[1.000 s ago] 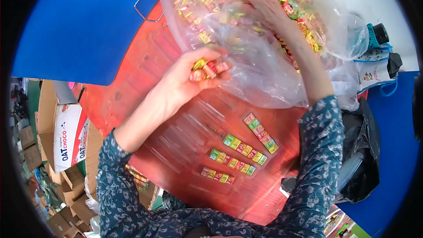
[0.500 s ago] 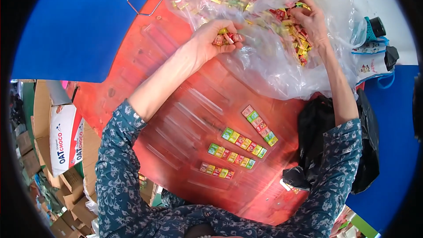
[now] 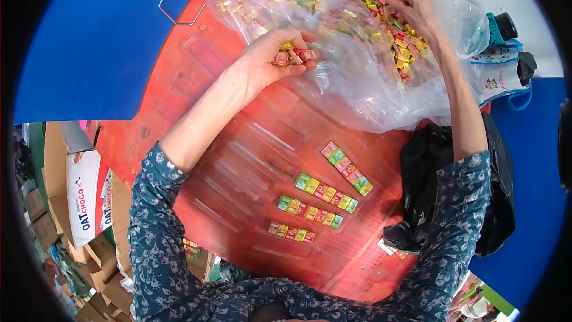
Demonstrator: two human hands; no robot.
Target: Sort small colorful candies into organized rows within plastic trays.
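My left hand (image 3: 266, 58) is cupped, palm up, around a few wrapped candies (image 3: 294, 56) in red and yellow. It is beside a large clear plastic bag (image 3: 369, 104) full of small wrapped candies (image 3: 398, 36) in red, yellow and green. Over the bag's opening, my right hand (image 3: 417, 13) has its fingers curled together at the candies; what they pinch is hidden. Nearer me on the red table (image 3: 351, 262) lie several narrow clear trays filled with candies in a row, one of them a slanted filled tray (image 3: 346, 168).
Several clear plastic trays (image 3: 235, 176) lie left of the filled ones. A black plastic bag (image 3: 420, 167) is by my right forearm. A cloth bag (image 3: 500, 74) with a dark-capped bottle (image 3: 503, 27) stands at the far right. Cardboard boxes (image 3: 56, 173) are at the left.
My right hand has moved slightly up, and its fingers have drawn together. More candies show at the bag's opening. My left hand still holds its candies; the whole view has shifted slightly.
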